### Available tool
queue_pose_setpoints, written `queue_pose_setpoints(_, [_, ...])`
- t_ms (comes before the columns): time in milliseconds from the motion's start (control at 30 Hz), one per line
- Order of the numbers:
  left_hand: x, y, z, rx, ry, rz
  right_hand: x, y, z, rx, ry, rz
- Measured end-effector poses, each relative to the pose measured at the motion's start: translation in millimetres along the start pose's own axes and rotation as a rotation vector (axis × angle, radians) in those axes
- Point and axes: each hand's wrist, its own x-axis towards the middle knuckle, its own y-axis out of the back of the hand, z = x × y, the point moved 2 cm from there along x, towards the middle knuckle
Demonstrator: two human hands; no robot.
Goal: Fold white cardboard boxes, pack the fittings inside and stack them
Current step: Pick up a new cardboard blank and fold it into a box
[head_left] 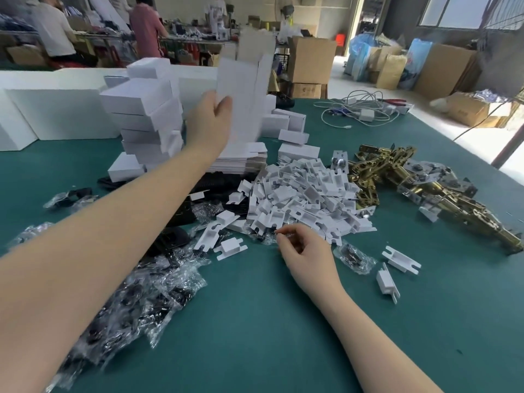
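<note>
One green table (255, 336) carried all the stock. Folded white boxes (141, 109) stood stacked at the far left, with flat blanks (241, 161) piled just beside them. White insert pieces (297, 194) lay heaped at centre, brass fittings (397, 177) to their right, bagged black fittings (136, 293) at near left. My left hand (209, 123) gripped a flat box blank (243, 95) upright above the pile. My right hand (306, 256) had its fingers (283, 236) curled, pinching a clear bag (265, 236) at the heap's edge.
</note>
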Motion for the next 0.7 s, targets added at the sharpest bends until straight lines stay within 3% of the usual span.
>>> queue_pose_setpoints(100, [-41.5, -10.5, 20.0, -0.564, 0.281, -0.111, 1.2, 0.6, -4.4, 0.011, 0.013, 0.026])
queue_pose_setpoints(267, [-131.8, -39.1, -0.2, -0.742, 0.601, -0.272, 1.2, 5.3, -6.8, 0.210, -0.007, 0.156])
queue_pose_setpoints(467, [-176.6, -44.6, -23.7, -0.836, 0.584, -0.295, -7.1, 7.3, -10.3, 0.294, 0.077, 0.191])
queue_pose_setpoints(633, [-185.6, -48.7, -32.8, -0.755, 0.471, -0.339, -17.8, 0.3, -21.7, -0.012, 0.338, 0.066])
queue_pose_setpoints(700, [-186.1, -47.8, -35.5, -0.827, 0.469, -0.381, -18.5, -5.7, -18.5, -0.172, 0.389, 0.001])
